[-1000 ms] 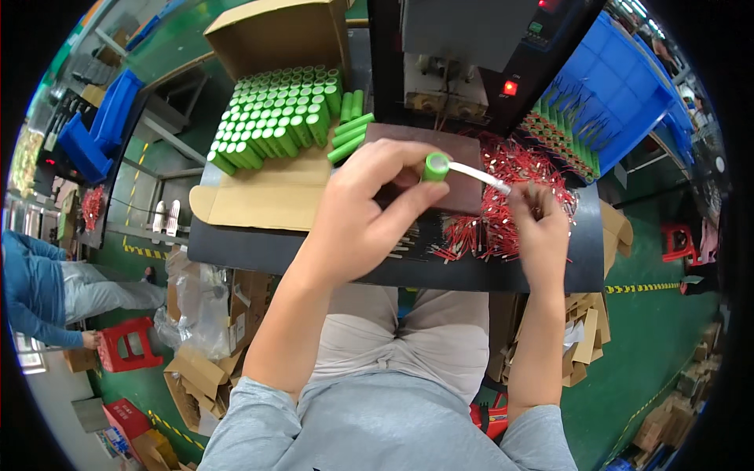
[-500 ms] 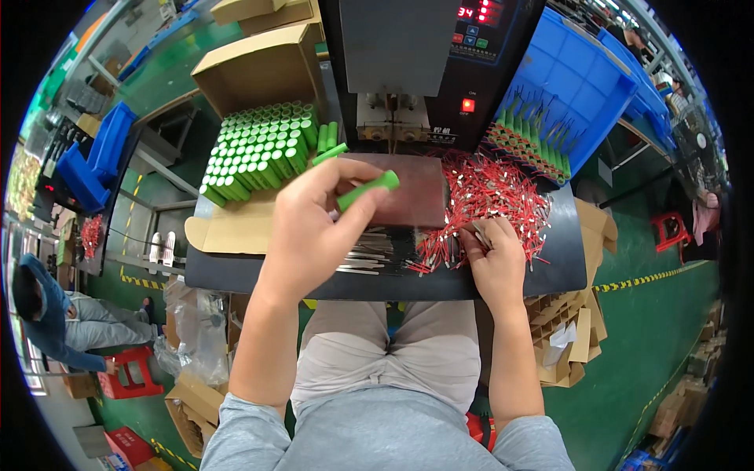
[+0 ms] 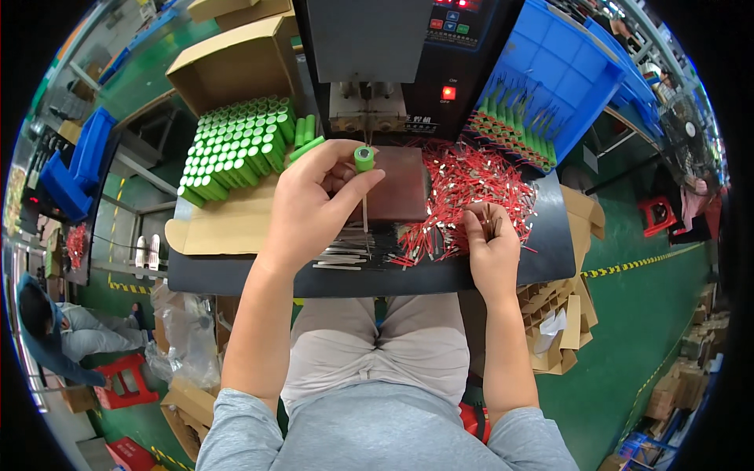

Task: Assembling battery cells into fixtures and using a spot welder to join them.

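Note:
My left hand (image 3: 308,196) is closed around a green cylindrical battery cell (image 3: 364,163), its metal end turned up towards me. Below the cell a narrow pale metal strip (image 3: 364,212) points down; whether it is attached to the cell I cannot tell. Both are in front of the welding machine's electrodes (image 3: 367,118), over a brown block (image 3: 400,188). My right hand (image 3: 496,255) pinches a few thin metal strips (image 3: 492,224) at the near edge of a pile of red wire leads (image 3: 471,184) with metal tabs.
Green cells (image 3: 236,149) stand in rows in an open cardboard box (image 3: 236,71) on the left. Loose metal strips (image 3: 338,255) lie near the table's front edge. A blue bin (image 3: 561,71) at the right holds cells with wires. A person (image 3: 47,322) is at far left.
My left hand has turned the cell from lying aslant to end-up. The pale strip under it now shows. My right hand stays pinched by the red leads. The whole view has shifted slightly.

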Demonstrator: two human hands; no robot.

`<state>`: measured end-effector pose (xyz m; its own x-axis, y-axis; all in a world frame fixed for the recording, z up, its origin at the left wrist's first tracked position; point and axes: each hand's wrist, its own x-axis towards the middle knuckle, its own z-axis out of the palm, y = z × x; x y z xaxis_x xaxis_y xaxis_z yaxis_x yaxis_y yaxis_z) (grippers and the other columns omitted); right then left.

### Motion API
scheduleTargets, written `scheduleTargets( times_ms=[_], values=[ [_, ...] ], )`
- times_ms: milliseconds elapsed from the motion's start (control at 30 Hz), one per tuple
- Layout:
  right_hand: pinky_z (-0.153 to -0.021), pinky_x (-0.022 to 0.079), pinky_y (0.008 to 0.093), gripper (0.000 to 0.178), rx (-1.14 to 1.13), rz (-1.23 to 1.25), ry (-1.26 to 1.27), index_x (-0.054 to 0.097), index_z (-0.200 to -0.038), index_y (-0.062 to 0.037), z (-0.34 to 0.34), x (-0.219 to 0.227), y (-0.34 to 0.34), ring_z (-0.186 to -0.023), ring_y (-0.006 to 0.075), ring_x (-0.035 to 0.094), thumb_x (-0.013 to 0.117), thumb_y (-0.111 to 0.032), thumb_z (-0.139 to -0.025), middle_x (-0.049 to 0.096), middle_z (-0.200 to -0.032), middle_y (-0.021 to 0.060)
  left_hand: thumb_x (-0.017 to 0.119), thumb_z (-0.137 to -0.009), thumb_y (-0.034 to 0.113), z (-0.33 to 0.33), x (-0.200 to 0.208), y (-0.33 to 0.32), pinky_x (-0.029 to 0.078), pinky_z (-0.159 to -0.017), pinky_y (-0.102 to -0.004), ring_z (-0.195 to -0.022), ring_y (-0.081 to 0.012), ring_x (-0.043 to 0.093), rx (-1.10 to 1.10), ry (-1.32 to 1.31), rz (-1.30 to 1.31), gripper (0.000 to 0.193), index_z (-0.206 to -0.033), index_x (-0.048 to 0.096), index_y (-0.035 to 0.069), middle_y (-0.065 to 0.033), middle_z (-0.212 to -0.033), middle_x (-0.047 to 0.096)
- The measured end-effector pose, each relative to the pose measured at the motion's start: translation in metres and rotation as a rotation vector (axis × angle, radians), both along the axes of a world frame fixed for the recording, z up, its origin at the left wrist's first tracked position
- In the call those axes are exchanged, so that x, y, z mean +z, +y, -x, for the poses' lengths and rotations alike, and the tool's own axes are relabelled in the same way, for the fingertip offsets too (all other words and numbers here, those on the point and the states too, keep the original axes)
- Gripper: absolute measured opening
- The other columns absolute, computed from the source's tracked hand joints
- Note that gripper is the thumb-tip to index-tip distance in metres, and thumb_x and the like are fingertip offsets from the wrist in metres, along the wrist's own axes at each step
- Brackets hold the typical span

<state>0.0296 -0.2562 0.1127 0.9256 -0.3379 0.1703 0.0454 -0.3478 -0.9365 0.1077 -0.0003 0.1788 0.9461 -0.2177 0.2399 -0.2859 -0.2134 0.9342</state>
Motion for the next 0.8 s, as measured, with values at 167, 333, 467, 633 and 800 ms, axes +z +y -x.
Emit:
scheduleTargets(
  times_ms=[167,333,467,633,800],
  values=[
    [-0.082,0.052,0.0217,0.017,-0.014,0.034,0.001,0.072,-0.119,0.0028,-0.002,0.004,-0.002,-0.088,0.0065,0.065,0.068,-0.003,-0.103,0.075,-0.102,0.0031,0.083,-0.091,0.010,-0.002,-0.003,-0.003,0.053,-0.070,-0.0246,-0.076,-0.0085,0.062,-0.004,-0.107,0.048,0.031,-0.116,0.070,-0.003,-0.0034,-0.090,0.067],
    [-0.080,0.052,0.0208,0.014,-0.039,-0.108,0.092,0.076,-0.113,0.0026,-0.001,0.015,-0.004,-0.087,0.0060,0.066,0.072,-0.002,-0.100,0.075,-0.099,0.0027,0.076,-0.096,0.005,0.000,0.000,-0.001,0.055,-0.078,-0.0222,-0.090,-0.0058,0.066,-0.015,-0.073,-0.039,0.024,-0.120,0.071,0.000,-0.0012,-0.102,0.074],
    [-0.077,0.051,0.0200,0.012,-0.080,-0.024,0.095,0.075,-0.109,0.0030,-0.002,0.023,-0.006,-0.083,0.0044,0.064,0.074,-0.004,-0.099,0.074,-0.096,0.0010,0.077,-0.096,0.005,-0.001,-0.001,0.001,0.054,-0.075,-0.0219,-0.085,-0.0049,0.063,0.004,-0.118,-0.072,0.024,-0.120,0.072,0.000,0.0002,-0.099,0.072],
    [-0.072,0.049,0.0207,0.014,-0.054,-0.099,-0.015,0.073,-0.112,0.0014,-0.008,0.030,0.000,-0.078,0.0041,0.061,0.072,-0.008,-0.102,0.071,-0.091,-0.0017,0.076,-0.097,0.007,-0.001,-0.002,0.001,0.054,-0.072,-0.0211,-0.082,-0.0044,0.063,-0.009,-0.108,-0.026,0.023,-0.120,0.072,0.000,0.0001,-0.096,0.071],
    [-0.054,0.032,0.0184,0.014,0.073,-0.266,-0.026,0.073,-0.111,-0.0009,-0.019,0.058,0.025,-0.063,-0.0027,0.047,0.071,-0.012,-0.103,0.065,-0.082,-0.0063,0.076,-0.098,0.009,0.000,-0.003,-0.002,0.055,-0.069,-0.0219,-0.078,-0.0049,0.065,-0.018,-0.078,0.011,0.024,-0.120,0.072,0.000,-0.0006,-0.095,0.070]
  ],
)
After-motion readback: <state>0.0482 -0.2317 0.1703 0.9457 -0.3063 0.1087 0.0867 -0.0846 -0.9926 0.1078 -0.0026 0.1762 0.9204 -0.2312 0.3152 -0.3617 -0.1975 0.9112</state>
